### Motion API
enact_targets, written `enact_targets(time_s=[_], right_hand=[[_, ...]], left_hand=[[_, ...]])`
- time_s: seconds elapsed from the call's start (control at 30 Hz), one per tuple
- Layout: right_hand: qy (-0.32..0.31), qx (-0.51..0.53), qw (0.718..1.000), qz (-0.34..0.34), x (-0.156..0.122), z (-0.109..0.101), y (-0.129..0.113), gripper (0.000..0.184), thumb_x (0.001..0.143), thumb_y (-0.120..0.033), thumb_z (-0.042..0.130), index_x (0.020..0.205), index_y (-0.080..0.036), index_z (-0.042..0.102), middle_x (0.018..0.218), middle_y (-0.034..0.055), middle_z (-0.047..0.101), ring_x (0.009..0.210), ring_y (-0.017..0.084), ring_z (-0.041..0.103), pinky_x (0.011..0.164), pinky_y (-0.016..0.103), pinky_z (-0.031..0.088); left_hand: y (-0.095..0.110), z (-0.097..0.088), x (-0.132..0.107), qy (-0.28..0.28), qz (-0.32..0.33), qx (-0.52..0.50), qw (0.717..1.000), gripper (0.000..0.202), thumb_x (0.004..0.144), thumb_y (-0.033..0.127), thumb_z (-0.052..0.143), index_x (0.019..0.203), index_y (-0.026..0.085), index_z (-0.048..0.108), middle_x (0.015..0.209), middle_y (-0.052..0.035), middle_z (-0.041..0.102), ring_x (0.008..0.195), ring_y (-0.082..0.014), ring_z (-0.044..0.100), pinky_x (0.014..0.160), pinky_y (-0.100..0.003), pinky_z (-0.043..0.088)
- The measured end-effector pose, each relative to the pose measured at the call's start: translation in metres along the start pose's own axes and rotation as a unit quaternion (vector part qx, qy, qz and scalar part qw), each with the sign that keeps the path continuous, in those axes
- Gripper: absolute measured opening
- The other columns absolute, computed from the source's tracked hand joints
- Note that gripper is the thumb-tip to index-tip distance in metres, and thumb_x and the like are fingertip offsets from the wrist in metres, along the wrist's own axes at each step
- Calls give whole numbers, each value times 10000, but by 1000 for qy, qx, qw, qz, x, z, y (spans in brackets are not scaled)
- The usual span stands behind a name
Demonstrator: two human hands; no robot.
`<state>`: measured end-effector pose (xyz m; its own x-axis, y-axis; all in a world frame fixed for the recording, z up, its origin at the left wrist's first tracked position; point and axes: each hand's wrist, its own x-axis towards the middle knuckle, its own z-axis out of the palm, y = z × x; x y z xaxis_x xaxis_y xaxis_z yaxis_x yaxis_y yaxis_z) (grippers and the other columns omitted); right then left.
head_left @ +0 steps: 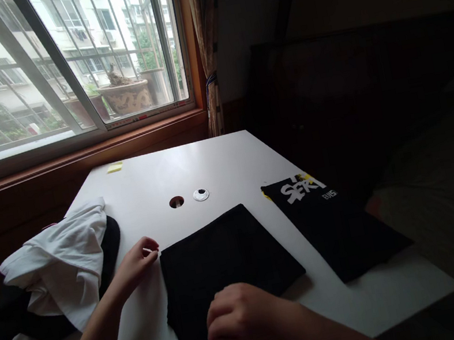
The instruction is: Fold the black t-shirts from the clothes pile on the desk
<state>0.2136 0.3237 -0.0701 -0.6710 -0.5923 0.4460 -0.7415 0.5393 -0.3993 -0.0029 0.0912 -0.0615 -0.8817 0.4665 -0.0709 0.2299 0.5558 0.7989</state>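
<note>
A black cloth [224,252], folded into a flat rectangle, lies on the white table in front of me. At its far left corner is my left hand [140,260], fingers curled and tips close together right beside the edge. Whether they pinch the fabric is not clear. My right hand [244,318] is over the near part of the cloth with its fingers bent inward. Anything inside those fingers is hidden.
On the right lies a folded black garment [343,231] with white and yellow print. White clothing [63,263] is heaped over dark fabric at left. The table [216,160] has a round cable hole [176,202], a silver disc [201,195] and a yellow note [115,167]. A barred window is behind.
</note>
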Motion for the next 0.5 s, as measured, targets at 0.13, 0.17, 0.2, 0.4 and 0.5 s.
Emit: enact_targets(time_s=[0.13, 0.17, 0.2, 0.4, 0.5], right_hand=[[52, -33, 991, 122, -16, -38, 37, 111, 953, -200, 619, 1026, -193, 704, 1023, 38, 726, 928, 162, 669, 856, 314, 538], [61, -54, 986, 147, -21, -46, 47, 151, 956, -188, 612, 1076, -192, 704, 1065, 53, 727, 990, 180, 671, 903, 339, 543], [64, -77, 981, 165, -26, -52, 56, 200, 960, -185, 606, 1137, -193, 698, 1125, 68, 723, 1072, 202, 661, 958, 370, 538], [-13, -170, 960, 221, -49, -53, 83, 485, 997, -323, 575, 1464, -207, 516, 1545, 116, 486, 1462, 296, 391, 1186, 540, 366], [-45, -169, 959, 221, -46, -46, 82, 574, 1008, -391, 552, 1541, -229, 410, 1609, 105, 393, 1508, 288, 304, 1213, 558, 303]], left_hand=[[6, 10, -4, 61, 90, 88, 990, 327, 874, 511, 556, 961, 213, 659, 1041, -96, 674, 921, -278, 676, 803, -410, 560], [8, 14, -6, 72, 116, 122, 983, 329, 907, 499, 528, 1001, 216, 666, 1072, -105, 671, 970, -290, 670, 853, -435, 557], [10, 20, -8, 82, 144, 156, 974, 329, 934, 481, 506, 1049, 221, 672, 1112, -113, 668, 1034, -306, 658, 911, -465, 545], [32, 70, -27, 47, 303, 319, 897, 432, 1017, 363, 469, 1423, 235, 542, 1505, -107, 530, 1481, -335, 362, 1207, -579, 311], [37, 93, -34, 11, 337, 346, 876, 542, 1032, 398, 457, 1548, 244, 396, 1607, -90, 407, 1522, -327, 280, 1224, -588, 281]])
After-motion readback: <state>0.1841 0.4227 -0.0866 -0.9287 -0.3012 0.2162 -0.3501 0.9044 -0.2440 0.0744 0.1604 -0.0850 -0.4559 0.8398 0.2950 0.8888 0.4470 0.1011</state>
